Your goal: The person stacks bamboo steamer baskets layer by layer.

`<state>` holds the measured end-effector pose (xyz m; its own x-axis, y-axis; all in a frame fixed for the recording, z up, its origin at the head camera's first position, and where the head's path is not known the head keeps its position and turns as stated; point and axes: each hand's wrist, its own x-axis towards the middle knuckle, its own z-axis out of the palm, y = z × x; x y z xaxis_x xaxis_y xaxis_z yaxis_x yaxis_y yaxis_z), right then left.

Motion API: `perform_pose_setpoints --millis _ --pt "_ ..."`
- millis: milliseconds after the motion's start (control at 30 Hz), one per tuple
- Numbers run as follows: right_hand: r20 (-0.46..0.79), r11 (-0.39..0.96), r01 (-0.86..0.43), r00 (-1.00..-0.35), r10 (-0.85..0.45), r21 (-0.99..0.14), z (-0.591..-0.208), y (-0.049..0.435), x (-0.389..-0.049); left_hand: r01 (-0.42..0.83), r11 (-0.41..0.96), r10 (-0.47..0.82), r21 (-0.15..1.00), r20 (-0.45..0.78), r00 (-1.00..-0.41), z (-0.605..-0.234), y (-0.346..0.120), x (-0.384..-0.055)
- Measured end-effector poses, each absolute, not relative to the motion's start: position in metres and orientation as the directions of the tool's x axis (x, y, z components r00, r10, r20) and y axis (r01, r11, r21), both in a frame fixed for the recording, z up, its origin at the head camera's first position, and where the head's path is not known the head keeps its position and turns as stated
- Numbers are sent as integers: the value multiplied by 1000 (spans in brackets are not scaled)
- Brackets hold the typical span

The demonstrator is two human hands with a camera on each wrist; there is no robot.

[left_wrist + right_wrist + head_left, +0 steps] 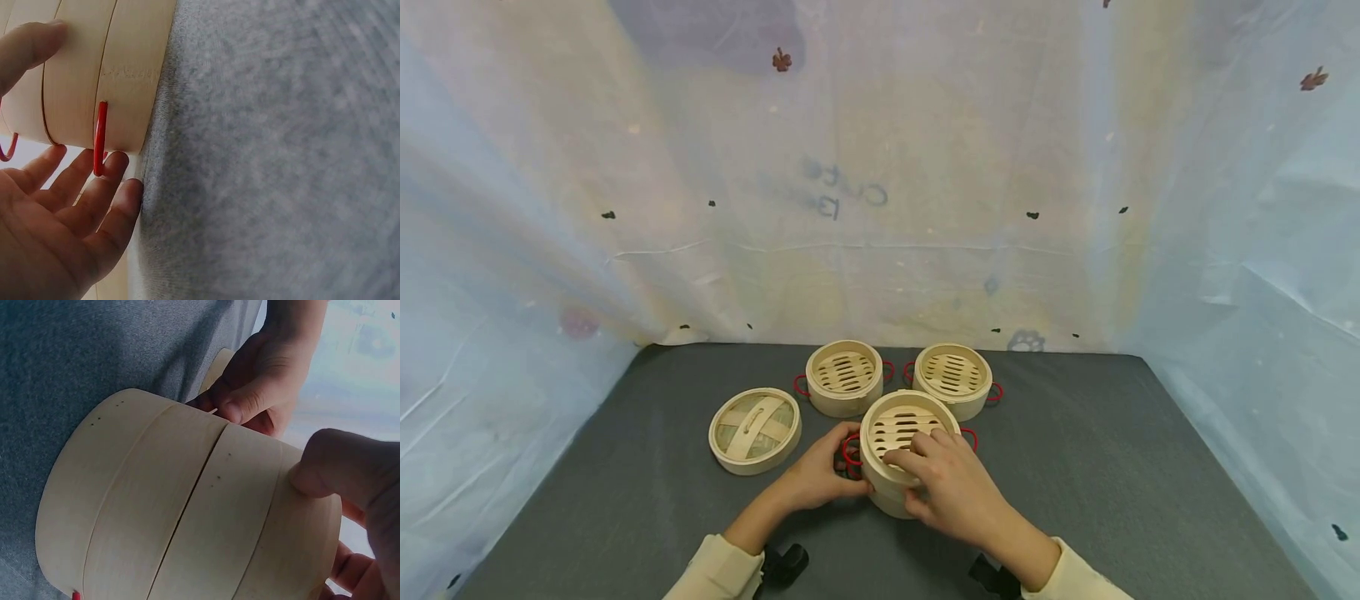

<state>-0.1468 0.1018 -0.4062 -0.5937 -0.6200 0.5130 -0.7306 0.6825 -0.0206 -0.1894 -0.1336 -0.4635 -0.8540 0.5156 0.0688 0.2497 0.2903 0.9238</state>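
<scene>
Two round bamboo steamer baskets stand stacked in the front middle of the head view, the upper basket [882, 465] on the lower basket [106, 487]. My right hand [953, 485] grips the upper basket's near rim, thumb against the outer wall and fingers over the slatted inside. From the left, my left hand [815, 479] holds the stack. Its thumb [37, 44] presses near the seam between the baskets, while its other fingers reach round the side by a red handle [100, 137]. In the right wrist view the baskets' walls meet at a thin dark seam.
Behind the stack are two more steamer baskets, one at back left [845, 402] and one at back right [962, 408], both with red handles. A round bamboo lid [747, 464] lies on the dark grey table [1090, 475] at left. Pale sheeting [925, 167] encloses the back and sides.
</scene>
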Motion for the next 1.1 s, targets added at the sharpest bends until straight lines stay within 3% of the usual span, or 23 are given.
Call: perform_pose_setpoints --millis 667,900,1100 --pt "508 677 -735 -597 -621 -37 -402 104 -147 223 271 536 937 46 -843 -464 -135 -191" --pt "482 678 -727 -634 -604 -107 -395 107 -147 248 275 542 929 63 -838 -464 -135 -191" --pt "512 651 -745 -620 -594 -147 -390 112 -152 281 327 528 902 72 -846 -463 -134 -191"
